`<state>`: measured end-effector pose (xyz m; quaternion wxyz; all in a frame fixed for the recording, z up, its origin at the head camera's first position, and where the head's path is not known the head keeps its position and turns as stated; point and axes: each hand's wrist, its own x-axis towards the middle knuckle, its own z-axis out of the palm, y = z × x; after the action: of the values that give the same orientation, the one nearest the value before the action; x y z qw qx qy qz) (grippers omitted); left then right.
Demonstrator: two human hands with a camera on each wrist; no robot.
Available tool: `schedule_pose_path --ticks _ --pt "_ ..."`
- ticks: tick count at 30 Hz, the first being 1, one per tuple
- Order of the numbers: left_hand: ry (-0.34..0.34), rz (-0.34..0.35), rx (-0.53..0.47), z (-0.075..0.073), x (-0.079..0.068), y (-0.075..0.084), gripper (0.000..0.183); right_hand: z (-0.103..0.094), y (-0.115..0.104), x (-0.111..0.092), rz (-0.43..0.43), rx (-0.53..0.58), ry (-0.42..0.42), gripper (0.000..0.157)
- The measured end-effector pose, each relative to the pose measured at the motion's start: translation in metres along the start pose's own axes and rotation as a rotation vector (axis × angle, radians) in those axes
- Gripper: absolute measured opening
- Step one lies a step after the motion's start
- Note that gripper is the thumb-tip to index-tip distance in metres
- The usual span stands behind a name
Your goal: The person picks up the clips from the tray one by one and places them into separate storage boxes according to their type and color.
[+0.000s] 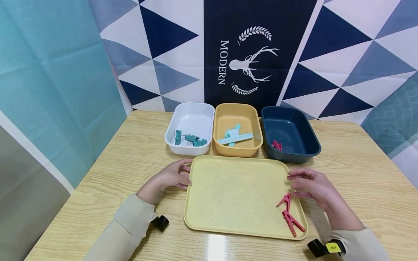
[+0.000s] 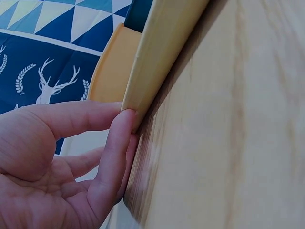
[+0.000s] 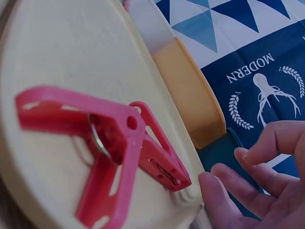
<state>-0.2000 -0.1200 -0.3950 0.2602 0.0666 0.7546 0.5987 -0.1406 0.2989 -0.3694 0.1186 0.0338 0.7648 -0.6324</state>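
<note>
A shallow pale-yellow tray [image 1: 235, 195] lies on the table in front of me. My left hand [image 1: 174, 175] is at its left side; in the left wrist view the thumb and a finger meet at the tray's rim [image 2: 157, 57], pinching it. Beside the right edge is my right hand [image 1: 308, 185], its fingers loosely bent and apart, holding nothing. Two red plastic clips lie on the tray near that hand: one clip [image 1: 287, 200] just left of its fingertips, another clip [image 1: 292, 223] closer to the front corner. Both clips appear large in the right wrist view [image 3: 114, 129].
Behind the tray stand three bins: a white bin [image 1: 191, 114] with teal binder clips [image 1: 192, 138], a yellow-orange bin [image 1: 238, 112] with light-blue strip-like pieces [image 1: 240, 137], and a dark-blue bin [image 1: 294, 136] with red clips [image 1: 277, 145]. A patterned cloth [image 1: 176, 50] hangs behind.
</note>
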Motion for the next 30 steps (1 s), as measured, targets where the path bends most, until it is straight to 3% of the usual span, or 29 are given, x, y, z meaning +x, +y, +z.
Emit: schedule_pose_path --ticks 6,10,18,24,30 --pt "0.013 0.001 0.01 0.001 0.0 0.002 0.079 -0.001 0.002 -0.003 -0.055 -0.106 -0.094 0.031" --pt "0.023 -0.008 0.019 0.001 0.0 0.002 0.08 0.001 0.0 -0.007 -0.075 -0.261 -0.136 0.04" --pt "0.033 -0.016 0.028 0.003 -0.002 0.003 0.08 0.007 0.0 -0.008 -0.14 -0.525 -0.227 0.035" --pt "0.027 -0.004 0.023 0.002 -0.002 0.003 0.08 0.011 0.001 -0.006 -0.225 -0.562 -0.286 0.028" --pt "0.031 -0.002 0.022 0.002 -0.002 0.003 0.08 0.017 0.002 -0.005 -0.197 -0.576 -0.25 0.025"
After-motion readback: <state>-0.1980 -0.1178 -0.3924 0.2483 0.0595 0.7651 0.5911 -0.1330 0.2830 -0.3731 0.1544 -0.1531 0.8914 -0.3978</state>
